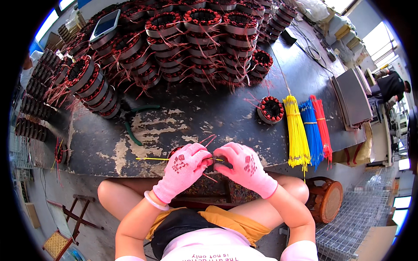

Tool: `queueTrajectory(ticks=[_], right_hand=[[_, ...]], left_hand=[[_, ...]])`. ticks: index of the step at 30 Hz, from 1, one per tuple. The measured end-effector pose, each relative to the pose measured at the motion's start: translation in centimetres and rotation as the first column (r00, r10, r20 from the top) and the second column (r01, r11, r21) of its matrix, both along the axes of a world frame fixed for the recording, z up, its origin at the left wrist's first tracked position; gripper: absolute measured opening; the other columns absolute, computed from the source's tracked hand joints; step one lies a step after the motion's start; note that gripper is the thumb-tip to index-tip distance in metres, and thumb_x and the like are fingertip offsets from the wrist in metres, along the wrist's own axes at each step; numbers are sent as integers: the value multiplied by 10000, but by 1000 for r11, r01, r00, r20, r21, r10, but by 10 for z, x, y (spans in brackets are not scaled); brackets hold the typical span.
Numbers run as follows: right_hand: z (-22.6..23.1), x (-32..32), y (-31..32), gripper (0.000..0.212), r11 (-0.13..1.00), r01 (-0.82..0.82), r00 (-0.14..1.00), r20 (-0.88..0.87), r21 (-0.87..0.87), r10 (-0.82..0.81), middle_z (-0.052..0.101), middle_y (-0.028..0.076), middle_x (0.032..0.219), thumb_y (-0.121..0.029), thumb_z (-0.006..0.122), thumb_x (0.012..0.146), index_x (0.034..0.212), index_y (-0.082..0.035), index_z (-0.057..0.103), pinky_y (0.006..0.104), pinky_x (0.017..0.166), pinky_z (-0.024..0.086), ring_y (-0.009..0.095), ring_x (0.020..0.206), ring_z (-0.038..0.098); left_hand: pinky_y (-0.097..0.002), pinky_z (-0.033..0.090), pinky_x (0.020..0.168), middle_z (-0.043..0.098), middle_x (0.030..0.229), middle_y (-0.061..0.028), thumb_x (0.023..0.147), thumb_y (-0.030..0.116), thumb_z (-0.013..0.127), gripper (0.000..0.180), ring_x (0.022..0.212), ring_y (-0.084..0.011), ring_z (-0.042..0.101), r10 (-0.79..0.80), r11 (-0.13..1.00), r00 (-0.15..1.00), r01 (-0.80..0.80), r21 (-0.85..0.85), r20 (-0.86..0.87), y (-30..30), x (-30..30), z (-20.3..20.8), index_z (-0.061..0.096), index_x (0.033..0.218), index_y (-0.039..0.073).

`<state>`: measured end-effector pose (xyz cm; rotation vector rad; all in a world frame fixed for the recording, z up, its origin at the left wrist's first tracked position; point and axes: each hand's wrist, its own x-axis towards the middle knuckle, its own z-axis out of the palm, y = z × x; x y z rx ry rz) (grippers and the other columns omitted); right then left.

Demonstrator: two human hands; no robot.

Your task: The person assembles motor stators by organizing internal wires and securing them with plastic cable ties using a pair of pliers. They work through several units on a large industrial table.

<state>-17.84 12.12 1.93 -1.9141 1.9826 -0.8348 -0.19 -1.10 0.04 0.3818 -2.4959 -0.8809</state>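
Both hands wear pink gloves with a dark print and meet at the table's near edge. My left hand (182,168) is closed in a pinch on a thin yellow wire (150,158), whose long end sticks out to the left. My right hand (247,168) pinches at the wire's other end, where a short yellow and dark piece shows between the fingertips. Behind my left hand, mostly hidden, is a wound motor stator (175,150) with reddish lead wires pointing up right. Another stator (270,109) with red windings sits farther right on the table.
Bundles of yellow (297,130), blue (310,130) and red wires (321,126) lie at the right. Green-handled pliers (132,125) rest at left. Tall stacks of stators (202,39) fill the back, with a tablet (105,25) on top. A wooden stool (327,201) stands by my right knee.
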Motion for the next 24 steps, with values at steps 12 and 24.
queueTrajectory(ticks=[12,24], right_hand=[[-19,7,-3,198,991,24,999,-33,-129,-28,690,57,957,-188,751,870,1025,-97,667,379,715,536,264,782,665],[-12,8,-2,284,951,10,945,-307,-309,-110,693,69,981,-281,755,897,1104,-105,669,343,656,533,245,710,668]], left_hand=[[-423,546,810,674,984,-90,808,55,739,161,919,-318,667,10,1000,1000,-10,-3,-1,-2,-1,-2,683,959,49],[-416,547,799,677,973,-85,810,55,744,154,898,-313,668,11,1000,1000,-11,3,-9,-1,-2,1,688,954,54]])
